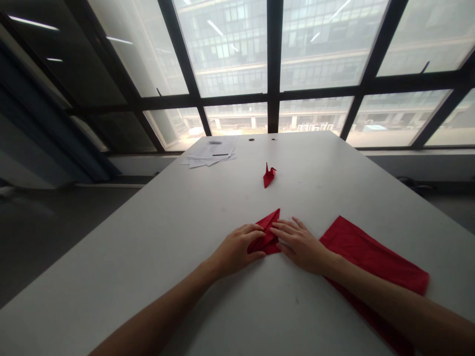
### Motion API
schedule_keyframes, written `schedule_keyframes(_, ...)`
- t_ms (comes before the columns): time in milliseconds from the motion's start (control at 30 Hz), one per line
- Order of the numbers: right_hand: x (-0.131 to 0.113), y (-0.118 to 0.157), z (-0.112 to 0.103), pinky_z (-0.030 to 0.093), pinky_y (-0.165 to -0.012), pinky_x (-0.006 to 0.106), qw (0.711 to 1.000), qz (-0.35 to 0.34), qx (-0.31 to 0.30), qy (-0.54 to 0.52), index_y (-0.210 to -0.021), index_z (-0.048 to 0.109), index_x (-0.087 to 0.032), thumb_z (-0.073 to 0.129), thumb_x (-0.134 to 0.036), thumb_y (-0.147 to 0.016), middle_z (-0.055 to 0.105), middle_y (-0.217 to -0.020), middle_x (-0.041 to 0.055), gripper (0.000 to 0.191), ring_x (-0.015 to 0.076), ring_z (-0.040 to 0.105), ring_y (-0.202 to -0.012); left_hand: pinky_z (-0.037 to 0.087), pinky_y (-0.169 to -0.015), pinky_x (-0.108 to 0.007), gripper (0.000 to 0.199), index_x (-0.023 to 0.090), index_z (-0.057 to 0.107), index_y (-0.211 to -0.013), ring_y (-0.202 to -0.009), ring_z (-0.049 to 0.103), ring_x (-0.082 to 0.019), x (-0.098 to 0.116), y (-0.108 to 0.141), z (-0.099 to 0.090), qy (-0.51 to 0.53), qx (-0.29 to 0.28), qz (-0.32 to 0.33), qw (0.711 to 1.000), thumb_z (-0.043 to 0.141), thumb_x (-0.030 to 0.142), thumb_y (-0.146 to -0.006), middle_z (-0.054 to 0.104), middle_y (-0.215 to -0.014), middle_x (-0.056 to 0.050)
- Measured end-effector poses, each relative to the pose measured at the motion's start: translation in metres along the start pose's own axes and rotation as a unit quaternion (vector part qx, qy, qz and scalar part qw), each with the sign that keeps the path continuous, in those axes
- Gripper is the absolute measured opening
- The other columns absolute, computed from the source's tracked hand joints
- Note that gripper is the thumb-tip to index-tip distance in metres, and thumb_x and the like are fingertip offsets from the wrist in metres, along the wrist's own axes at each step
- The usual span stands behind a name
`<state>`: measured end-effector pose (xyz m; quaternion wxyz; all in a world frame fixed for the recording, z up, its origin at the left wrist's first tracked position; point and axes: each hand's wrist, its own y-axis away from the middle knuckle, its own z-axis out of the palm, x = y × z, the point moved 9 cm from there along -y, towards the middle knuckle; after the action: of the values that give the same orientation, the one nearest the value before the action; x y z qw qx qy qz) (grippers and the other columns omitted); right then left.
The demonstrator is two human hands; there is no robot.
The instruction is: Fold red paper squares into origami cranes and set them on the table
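A partly folded piece of red paper (pixel 269 222) lies on the white table (pixel 156 237) in front of me. My left hand (pixel 237 249) pinches its left side, fingers curled over the fold. My right hand (pixel 299 244) lies flat on its right side, fingers pressing the paper down. A finished red paper crane (pixel 269 175) stands farther back on the table, apart from both hands. A stack of flat red sheets (pixel 371 254) lies to the right, under my right forearm.
White printed papers (pixel 213 152) lie at the table's far left corner, with two small dark spots (pixel 251 140) near the far edge. Large windows with dark frames rise beyond the table. Dark floor lies to the left.
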<state>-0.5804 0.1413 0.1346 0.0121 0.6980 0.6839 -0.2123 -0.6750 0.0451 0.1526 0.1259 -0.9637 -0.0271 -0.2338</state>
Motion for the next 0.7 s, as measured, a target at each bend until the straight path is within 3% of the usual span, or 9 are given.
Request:
schedule_keyframes(133, 0.001, 0.0, -0.002, 0.022, -0.117, 0.057, 1.0, 0.001, 0.022, -0.009, -0.133, 0.058, -0.025, 0.049, -0.022, -0.095, 0.06, -0.138, 0.0074, 0.039, 0.025, 0.047, -0.133, 0.049, -0.098, -0.035, 0.017, 0.022, 0.066, -0.097, -0.109, 0.062, -0.023, -0.002, 0.0, -0.001, 0.017, 0.0, -0.013, 1.0, 0.073, 0.029, -0.083, 0.064, -0.121, -0.006)
schedule_keyframes(267, 0.004, -0.001, -0.004, 0.021, -0.116, 0.057, 0.999, -0.002, 0.043, -0.008, -0.118, 0.065, -0.025, 0.052, -0.022, -0.095, 0.065, -0.131, 0.0055, 0.027, 0.0257, 0.051, -0.128, 0.05, -0.096, -0.033, 0.012, 0.021, 0.063, -0.087, -0.107, 0.063, -0.022, -0.003, 0.0, -0.001, 0.037, -0.001, -0.017, 0.999, 0.071, 0.03, -0.084, 0.064, -0.121, -0.005)
schedule_keyframes(567, 0.005, -0.001, -0.011, 0.021, -0.116, 0.056, 0.997, -0.009, 0.073, 0.002, -0.1, 0.069, -0.026, 0.061, -0.026, -0.093, 0.072, -0.112, 0.0027, 0.01, 0.0242, 0.059, -0.112, 0.047, -0.101, -0.032, 0.006, 0.022, 0.068, -0.085, -0.112, 0.062, -0.021, -0.004, -0.003, 0.0, 0.077, 0.01, -0.001, 0.997, 0.064, 0.018, -0.088, 0.066, -0.119, -0.005)
schedule_keyframes(700, 0.002, -0.001, -0.017, 0.024, -0.115, 0.053, 0.996, -0.003, 0.091, 0.0, -0.108, 0.067, -0.025, 0.059, -0.025, -0.094, 0.071, -0.11, 0.0045, 0.016, 0.0238, 0.06, -0.109, 0.049, -0.096, -0.031, 0.025, 0.024, 0.067, -0.108, -0.105, 0.063, -0.02, -0.002, -0.004, -0.003, 0.074, 0.02, -0.008, 0.997, 0.058, 0.012, -0.088, 0.068, -0.115, -0.003)
